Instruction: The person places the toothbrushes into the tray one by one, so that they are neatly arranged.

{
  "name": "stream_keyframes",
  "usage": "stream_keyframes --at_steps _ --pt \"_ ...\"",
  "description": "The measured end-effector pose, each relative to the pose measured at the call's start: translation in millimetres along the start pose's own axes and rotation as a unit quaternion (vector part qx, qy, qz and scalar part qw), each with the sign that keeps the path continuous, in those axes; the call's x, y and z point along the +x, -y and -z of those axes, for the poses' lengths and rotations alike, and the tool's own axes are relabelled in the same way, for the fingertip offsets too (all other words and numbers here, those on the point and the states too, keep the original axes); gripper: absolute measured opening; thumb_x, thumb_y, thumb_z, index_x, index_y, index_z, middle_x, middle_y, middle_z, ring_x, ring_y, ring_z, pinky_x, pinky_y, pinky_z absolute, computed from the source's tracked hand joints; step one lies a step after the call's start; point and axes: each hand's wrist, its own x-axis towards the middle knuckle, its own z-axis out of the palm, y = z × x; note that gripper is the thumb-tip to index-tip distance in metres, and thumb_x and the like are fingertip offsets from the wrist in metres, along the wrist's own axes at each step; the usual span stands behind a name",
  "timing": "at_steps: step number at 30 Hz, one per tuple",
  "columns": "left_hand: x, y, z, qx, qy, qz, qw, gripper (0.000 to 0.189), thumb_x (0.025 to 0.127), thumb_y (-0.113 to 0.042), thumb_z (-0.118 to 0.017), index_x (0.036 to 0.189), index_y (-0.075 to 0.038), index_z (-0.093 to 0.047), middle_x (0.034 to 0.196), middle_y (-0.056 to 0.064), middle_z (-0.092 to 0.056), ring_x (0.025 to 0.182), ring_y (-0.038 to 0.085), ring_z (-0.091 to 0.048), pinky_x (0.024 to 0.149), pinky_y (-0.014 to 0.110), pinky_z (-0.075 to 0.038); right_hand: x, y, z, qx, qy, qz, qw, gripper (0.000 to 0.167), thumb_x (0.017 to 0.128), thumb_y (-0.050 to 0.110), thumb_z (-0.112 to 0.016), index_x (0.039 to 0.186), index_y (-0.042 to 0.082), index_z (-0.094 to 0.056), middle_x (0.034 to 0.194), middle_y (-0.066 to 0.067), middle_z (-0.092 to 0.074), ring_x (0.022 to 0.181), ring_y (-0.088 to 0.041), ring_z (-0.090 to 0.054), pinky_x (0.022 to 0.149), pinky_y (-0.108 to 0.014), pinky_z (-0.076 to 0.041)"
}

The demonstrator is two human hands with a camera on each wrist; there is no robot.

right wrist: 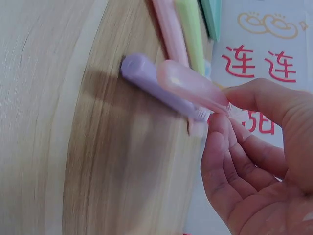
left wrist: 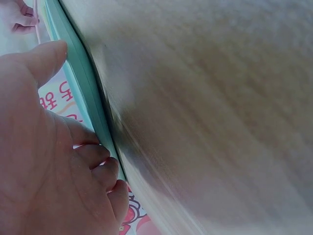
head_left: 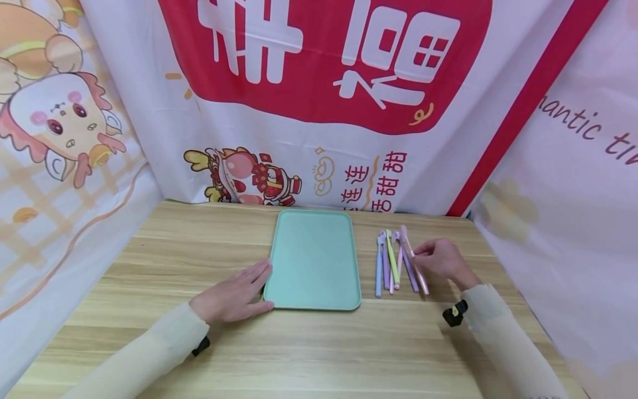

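Note:
At the right, my right hand (head_left: 441, 259) pinches a pink toothbrush (right wrist: 190, 87) between thumb and fingertips, partway along its length. Close to its left lie several more pastel toothbrushes, among them a purple one (right wrist: 156, 88), a green one (head_left: 394, 266) and a blue one (head_left: 379, 271). Their heads point to the far side and some handles overlap. A mint-green tray (head_left: 314, 260) lies flat in the middle of the table. Against its left edge and near-left corner rests my left hand (head_left: 234, 295), its fingers extended and thumb apart, gripping nothing.
The wood-grain table (head_left: 319, 349) runs back to a printed cloth (head_left: 319, 116) with large red and white characters. Patterned cloths also hang at the left (head_left: 55, 221) and right (head_left: 558, 221). A dark wrist camera (head_left: 454, 313) sits below the right sleeve.

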Motion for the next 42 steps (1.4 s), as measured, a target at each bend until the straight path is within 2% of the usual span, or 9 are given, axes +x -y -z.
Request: stream_keyframes --at_steps 6,12,23,33,42 --pt "0.7 -0.6 0.4 -0.01 0.004 0.008 0.9999 0.091 0.106 -0.058 -0.055 0.166 0.003 -0.022 0.177 0.02 -0.016 0.164 0.039 -0.021 0.132 0.059 -0.025 -3.5 15 -3 0.011 -0.005 -0.008 0.9999 0.033 0.095 0.028 -0.076 0.121 0.007 -0.075 0.111 -0.013 -0.076 0.097 -0.023 -0.07 0.081 -0.03 -0.058" --pt "0.8 -1.5 0.6 -0.011 0.007 0.013 0.9998 0.092 0.106 -0.058 -0.054 0.166 0.002 -0.022 0.177 0.02 -0.015 0.164 0.038 -0.02 0.132 0.059 -0.025 -7.1 28 -9 0.049 0.001 -0.014 0.9987 0.035 0.094 0.027 -0.079 0.123 0.008 -0.074 0.113 -0.012 -0.076 0.098 -0.023 -0.071 0.081 -0.031 -0.061" --pt "0.7 -1.4 0.3 -0.015 0.006 0.015 0.9998 0.092 0.105 -0.059 -0.054 0.167 0.002 -0.022 0.177 0.02 -0.015 0.164 0.039 -0.021 0.132 0.059 -0.025 -14.6 55 -31 0.088 -0.016 0.024 0.9957 0.023 0.093 0.017 -0.08 0.113 0.006 -0.078 0.103 -0.01 -0.079 0.087 -0.016 -0.071 0.073 -0.028 -0.061" --pt "-0.3 0.0 -0.1 -0.014 0.001 0.008 0.9999 0.092 0.106 -0.058 -0.053 0.166 0.003 -0.021 0.177 0.021 -0.014 0.164 0.04 -0.02 0.132 0.059 -0.024 -19.4 77 -53 0.134 -0.009 0.034 0.9903 0.022 0.091 0.017 -0.081 0.111 0.007 -0.079 0.101 -0.01 -0.079 0.085 -0.017 -0.072 0.08 -0.041 -0.066" --pt "-0.2 -0.6 -0.6 -0.008 0.008 0.013 0.9998 0.092 0.106 -0.06 -0.051 0.167 0.0 -0.02 0.178 0.019 -0.012 0.165 0.039 -0.019 0.132 0.058 -0.024 -23.0 100 -75 0.157 -0.013 0.051 0.9862 0.023 0.09 0.018 -0.081 0.109 0.005 -0.079 0.101 -0.011 -0.08 0.085 -0.015 -0.074 0.08 -0.033 -0.065"
